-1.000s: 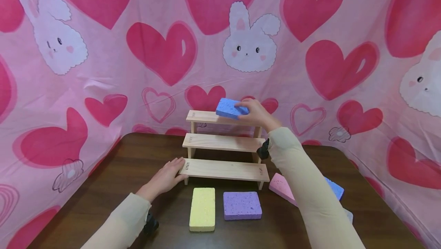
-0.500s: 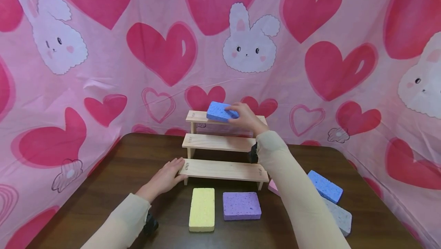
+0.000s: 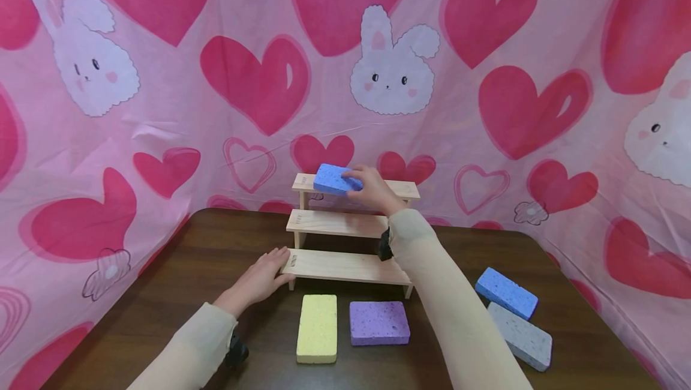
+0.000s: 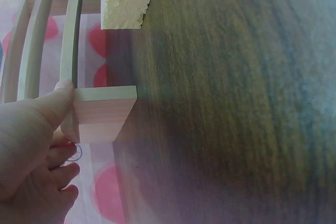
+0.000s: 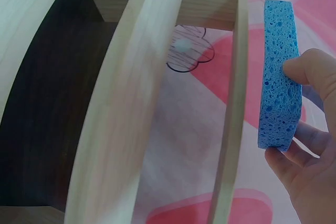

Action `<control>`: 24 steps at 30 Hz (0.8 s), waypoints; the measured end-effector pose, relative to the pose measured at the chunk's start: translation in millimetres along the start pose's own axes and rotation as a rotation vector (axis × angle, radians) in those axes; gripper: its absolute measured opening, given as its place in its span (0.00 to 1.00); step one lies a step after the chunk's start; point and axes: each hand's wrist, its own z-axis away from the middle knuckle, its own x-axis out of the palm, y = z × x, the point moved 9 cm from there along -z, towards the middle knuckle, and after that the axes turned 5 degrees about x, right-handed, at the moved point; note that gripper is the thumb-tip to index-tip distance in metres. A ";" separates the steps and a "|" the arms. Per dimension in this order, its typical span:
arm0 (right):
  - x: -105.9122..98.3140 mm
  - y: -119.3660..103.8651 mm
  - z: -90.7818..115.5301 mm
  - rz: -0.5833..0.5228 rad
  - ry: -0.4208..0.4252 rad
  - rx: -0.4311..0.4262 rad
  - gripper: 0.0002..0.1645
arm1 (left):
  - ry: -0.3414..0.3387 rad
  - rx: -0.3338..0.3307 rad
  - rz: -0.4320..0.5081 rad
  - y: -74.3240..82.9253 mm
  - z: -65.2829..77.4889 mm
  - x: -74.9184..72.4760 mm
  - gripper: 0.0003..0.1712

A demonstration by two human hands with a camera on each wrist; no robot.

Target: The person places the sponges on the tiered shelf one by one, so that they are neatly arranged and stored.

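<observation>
My right hand (image 3: 375,190) holds a blue sponge (image 3: 332,179) over the left part of the top step of a three-step wooden stand (image 3: 345,264). In the right wrist view, thumb and fingers grip the sponge (image 5: 278,77) by its end and sides, and a gap shows between it and the top board (image 5: 235,103). My left hand (image 3: 259,277) is at the left end of the lowest step. Seen from the left wrist, its thumb lies on the board's front edge and the other fingers curl behind the board's end (image 4: 105,94).
On the dark wooden table (image 3: 216,234), a yellow sponge (image 3: 317,327) and a purple sponge (image 3: 379,322) lie before the stand. Another blue sponge (image 3: 506,292) and a grey sponge (image 3: 520,337) lie at right, beyond my right sleeve (image 3: 442,294). A pink heart-print cloth (image 3: 335,120) hangs behind.
My right hand has moved left and slightly down along the top step with the blue sponge. The right sleeve now hides the pink sponge and uncovers the grey one. My left hand has stayed put.
</observation>
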 end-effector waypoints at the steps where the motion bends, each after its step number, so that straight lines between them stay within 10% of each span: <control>1: 0.7 0.6 -0.2 0.003 0.004 -0.001 0.29 | 0.001 0.005 -0.004 0.2 -0.1 0.1 0.37; 24: 12.0 -2.2 -3.9 0.003 0.045 -0.048 0.25 | 0.009 0.000 -0.010 -1.2 -3.4 1.2 0.37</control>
